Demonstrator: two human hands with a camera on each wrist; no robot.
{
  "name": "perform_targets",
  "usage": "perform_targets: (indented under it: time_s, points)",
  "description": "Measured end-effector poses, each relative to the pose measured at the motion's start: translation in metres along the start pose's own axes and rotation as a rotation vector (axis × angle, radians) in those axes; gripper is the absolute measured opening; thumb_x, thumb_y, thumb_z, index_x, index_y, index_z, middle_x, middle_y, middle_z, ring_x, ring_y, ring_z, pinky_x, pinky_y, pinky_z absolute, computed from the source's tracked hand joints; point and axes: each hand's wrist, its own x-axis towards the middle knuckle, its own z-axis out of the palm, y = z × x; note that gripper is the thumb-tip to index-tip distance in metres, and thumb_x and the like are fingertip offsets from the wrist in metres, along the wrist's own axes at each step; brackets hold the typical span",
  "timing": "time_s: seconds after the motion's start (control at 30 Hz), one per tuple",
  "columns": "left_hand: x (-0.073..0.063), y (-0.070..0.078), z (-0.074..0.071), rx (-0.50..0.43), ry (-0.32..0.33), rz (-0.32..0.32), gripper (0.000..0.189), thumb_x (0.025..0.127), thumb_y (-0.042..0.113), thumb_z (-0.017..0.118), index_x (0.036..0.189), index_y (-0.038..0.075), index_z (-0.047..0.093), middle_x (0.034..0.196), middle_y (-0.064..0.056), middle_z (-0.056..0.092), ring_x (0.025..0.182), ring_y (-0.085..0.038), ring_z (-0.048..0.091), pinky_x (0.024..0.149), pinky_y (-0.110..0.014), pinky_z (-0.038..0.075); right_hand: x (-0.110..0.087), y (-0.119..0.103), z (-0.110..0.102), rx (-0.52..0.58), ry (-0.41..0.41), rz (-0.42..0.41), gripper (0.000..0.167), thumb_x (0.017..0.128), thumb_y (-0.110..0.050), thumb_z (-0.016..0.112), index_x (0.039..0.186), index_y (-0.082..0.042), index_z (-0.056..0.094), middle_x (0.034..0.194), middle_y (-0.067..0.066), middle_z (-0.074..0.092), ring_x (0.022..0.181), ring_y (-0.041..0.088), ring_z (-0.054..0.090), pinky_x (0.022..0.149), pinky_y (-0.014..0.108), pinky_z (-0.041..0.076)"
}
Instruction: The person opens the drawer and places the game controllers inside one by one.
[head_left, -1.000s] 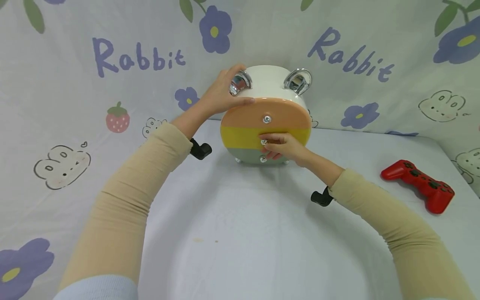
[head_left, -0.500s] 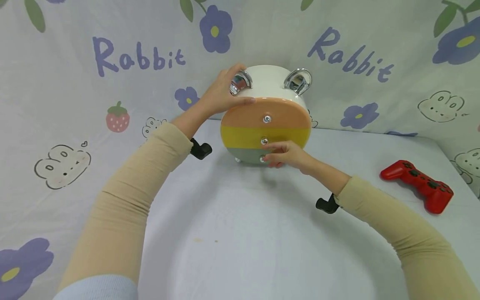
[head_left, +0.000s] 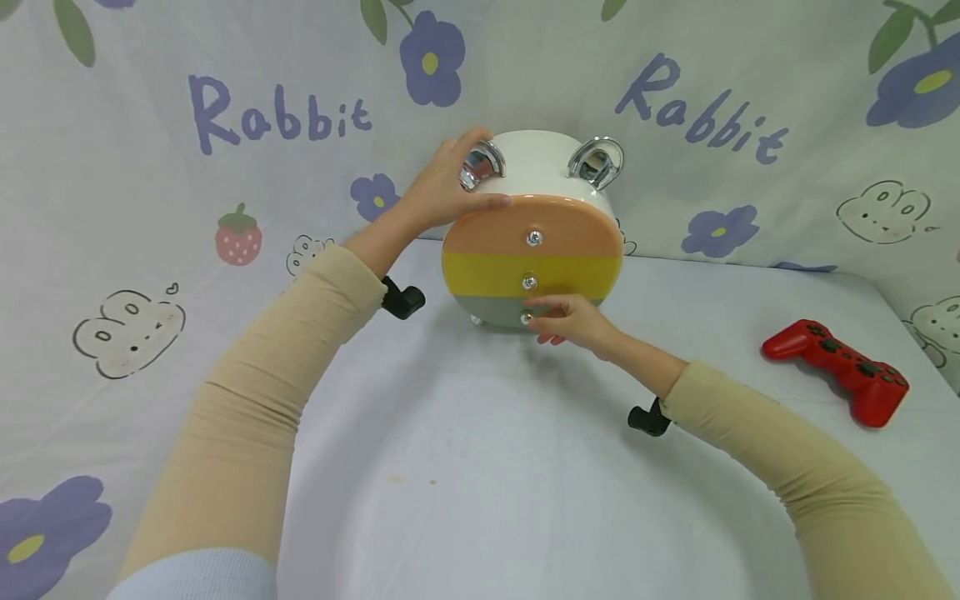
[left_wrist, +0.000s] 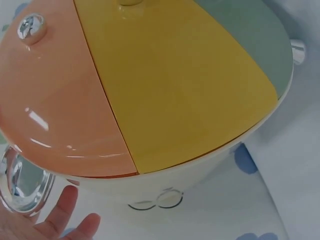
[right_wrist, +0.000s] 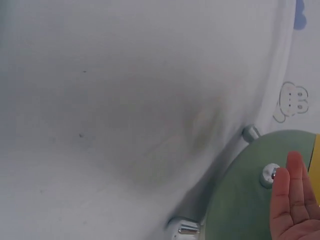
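Observation:
A small cabinet shaped like an alarm clock [head_left: 540,167] stands upright on the white cloth, with orange, yellow and green drawers, all closed. Its body is white, with chrome ears and feet. My left hand [head_left: 447,185] holds the top left corner, fingers around the left chrome ear and thumb on the front upper edge. Its fingers [left_wrist: 65,207] show at the bottom left of the left wrist view. My right hand [head_left: 576,321] is at the green drawer [right_wrist: 240,200], index finger above the silver lower knob [head_left: 527,317] and thumb beside it. In the right wrist view several fingers stretch straight next to that knob.
A red game controller [head_left: 836,371] lies on the cloth at the right. Behind the cabinet hangs a white fabric backdrop [head_left: 285,183] printed with flowers, rabbits and lettering. Black wrist mounts [head_left: 402,300] stick out below both sleeves.
My right hand has gone down from the middle knob of the yellow drawer to the lower knob of the green one. The left hand and the cabinet have stayed in place.

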Motion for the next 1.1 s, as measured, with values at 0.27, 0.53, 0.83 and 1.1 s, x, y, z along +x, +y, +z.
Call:
perform_targets:
  time_s: [0.27, 0.53, 0.83, 1.1]
  points:
    - [0.000, -0.001, 0.000, -0.005, 0.002, 0.007, 0.080, 0.073, 0.044, 0.072, 0.137, 0.021, 0.029, 0.133, -0.011, 0.035, 0.121, -0.024, 0.032, 0.100, -0.042, 0.032, 0.005, 0.009, 0.007, -0.019, 0.059, 0.041, 0.041, 0.087, -0.016, 0.062, 0.125, -0.004, 0.055, 0.108, 0.024, 0.062, 0.087, 0.035, 0.064, 0.073, 0.039, 0.052]
    - [0.000, -0.001, 0.000, -0.006, 0.001, 0.005, 0.081, 0.073, 0.045, 0.072, 0.137, 0.021, 0.029, 0.133, -0.010, 0.035, 0.121, -0.023, 0.032, 0.100, -0.042, 0.032, 0.012, 0.018, 0.012, -0.027, 0.094, 0.054, 0.040, 0.087, -0.016, 0.062, 0.124, -0.005, 0.056, 0.108, 0.019, 0.064, 0.087, 0.037, 0.063, 0.072, 0.040, 0.052]
    - [0.001, -0.002, 0.001, -0.007, 0.008, 0.023, 0.080, 0.073, 0.045, 0.073, 0.136, 0.020, 0.030, 0.131, -0.009, 0.037, 0.119, -0.021, 0.033, 0.099, -0.040, 0.033, 0.021, 0.025, 0.019, -0.029, 0.115, 0.031, 0.034, 0.086, -0.015, 0.063, 0.119, -0.004, 0.061, 0.102, 0.023, 0.064, 0.081, 0.035, 0.062, 0.069, 0.042, 0.051]
    - [0.000, -0.001, 0.000, 0.005, -0.001, 0.000, 0.083, 0.073, 0.046, 0.072, 0.139, 0.021, 0.028, 0.136, -0.010, 0.033, 0.122, -0.021, 0.032, 0.101, -0.041, 0.032, 0.027, 0.027, 0.026, -0.104, 0.179, -0.038, 0.024, 0.085, -0.008, 0.062, 0.107, 0.000, 0.066, 0.087, 0.024, 0.066, 0.075, 0.037, 0.062, 0.060, 0.022, 0.047]
